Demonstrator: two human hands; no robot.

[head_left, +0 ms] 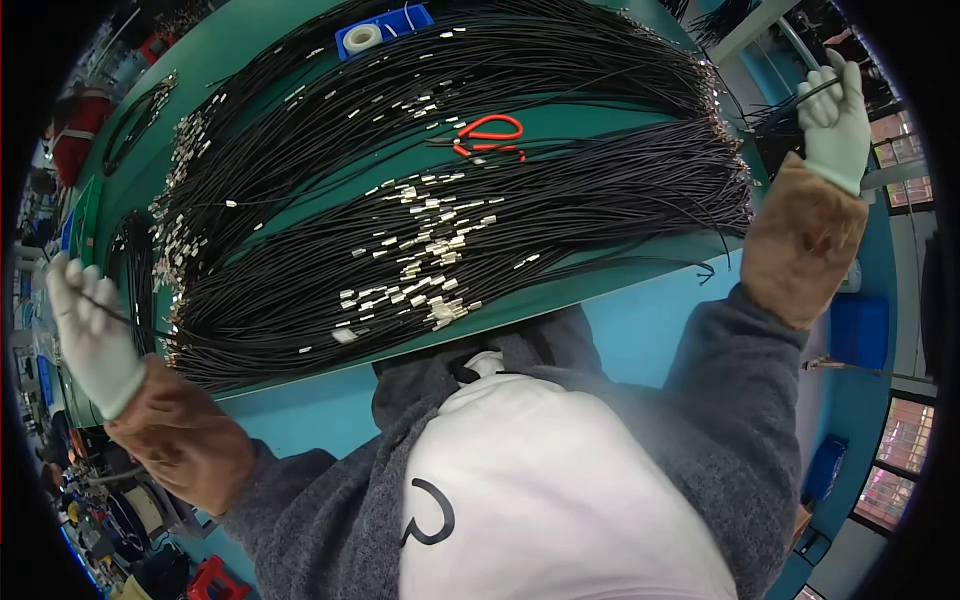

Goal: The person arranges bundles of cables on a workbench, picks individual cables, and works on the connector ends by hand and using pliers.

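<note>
– Both hands are full, folks: our white-gloved left hand (95, 335) has its fingers curled on a thin black cable (107, 304) beyond the left end of the pile, and our white-gloved right hand (837, 118) has its fingers bent around a slim dark strand (822, 90) out past the other end.

– Same cable in both, or two different ones?

– We honestly can't tell. Any link gets lost over the near heap of long black cables (300, 265), which lies lengthwise on the flat green tabletop (585, 118) right in front of us. Pale, shiny, metal-looking tabs (440, 245) are scattered across its middle, and a farther heap of black cables (550, 60) lies just beyond.

– So which step are we at?

– Our read: handling lengths by the ends, arms spread wide, cable held out rather than laid down. Neither hand is on the red-handled cutting tool (487, 136) lying between the heaps, or on the blue plastic tray (405, 22) with its white ring-shaped roll (352, 40) over on the far side.

– And what does the next move call for?

– Just our judgement, but we'd say matched hands: a light, even pull and no yanking, since the loose black ends (707, 273) poking out at the near right corner could snag.
</note>
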